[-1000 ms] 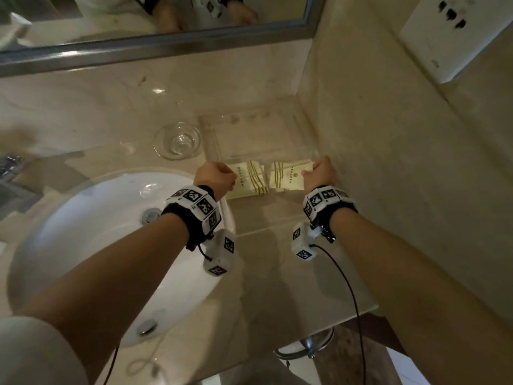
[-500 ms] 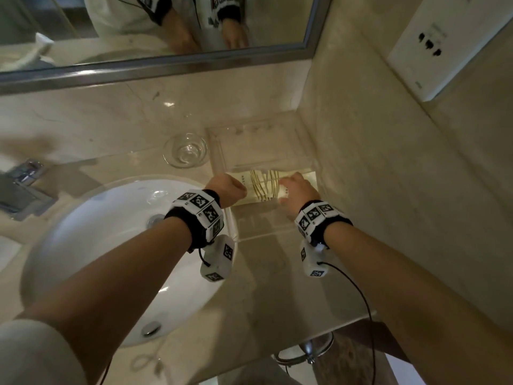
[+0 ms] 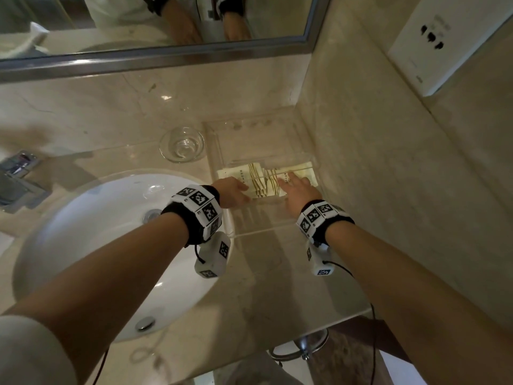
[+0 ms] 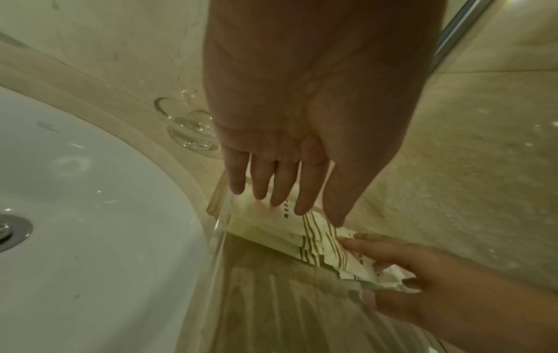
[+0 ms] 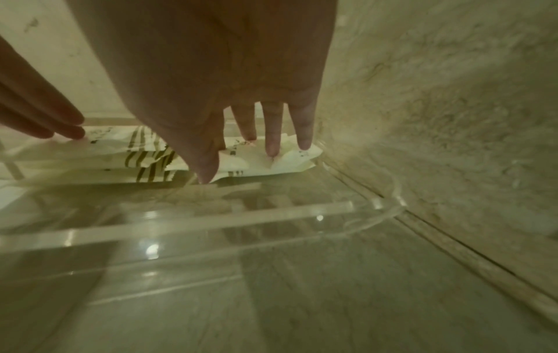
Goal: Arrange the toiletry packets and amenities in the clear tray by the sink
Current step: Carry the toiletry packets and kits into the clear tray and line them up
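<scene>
Several cream toiletry packets [image 3: 263,182] with olive stripes lie overlapping inside the clear tray [image 3: 266,229], which sits in the counter's back right corner against the wall. My left hand [image 3: 236,188] lies over the left end of the packets [image 4: 320,238] with its fingers [image 4: 281,191] straight and touching them. My right hand [image 3: 294,184] presses the right end of the packets [image 5: 259,157] flat with straight fingers [image 5: 273,141]. The near half of the tray [image 5: 187,227] holds nothing.
A small clear glass dish [image 3: 181,147] stands just left of the tray. The white sink basin [image 3: 91,240] lies to the left, with a faucet [image 3: 16,179] at the far left. A mirror [image 3: 155,29] runs along the back; the tiled wall [image 3: 388,162] bounds the right side.
Both hands carried the packets forward into the tray and laid them down. Their fingers went from curled round the packets to straight on top of them.
</scene>
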The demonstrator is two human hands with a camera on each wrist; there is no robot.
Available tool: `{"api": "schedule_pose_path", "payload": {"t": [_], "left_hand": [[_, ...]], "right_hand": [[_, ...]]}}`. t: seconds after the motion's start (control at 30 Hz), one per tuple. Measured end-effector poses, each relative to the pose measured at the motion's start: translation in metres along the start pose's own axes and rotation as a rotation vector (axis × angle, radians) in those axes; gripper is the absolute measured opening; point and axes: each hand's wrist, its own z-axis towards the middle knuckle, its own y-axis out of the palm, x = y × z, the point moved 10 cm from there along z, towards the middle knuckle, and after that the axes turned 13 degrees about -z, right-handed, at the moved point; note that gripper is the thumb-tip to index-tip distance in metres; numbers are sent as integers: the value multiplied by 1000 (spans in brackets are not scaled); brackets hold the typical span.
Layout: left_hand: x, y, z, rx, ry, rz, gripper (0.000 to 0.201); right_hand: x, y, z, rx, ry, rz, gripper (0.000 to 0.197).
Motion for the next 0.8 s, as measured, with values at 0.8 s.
{"api": "schedule_pose_path", "payload": {"t": [0.8], "left_hand": [[-33,-41,-4,214,-56,-187,33]], "right_hand": [[-68,-10,-7,-105,-231,55,75]]}}
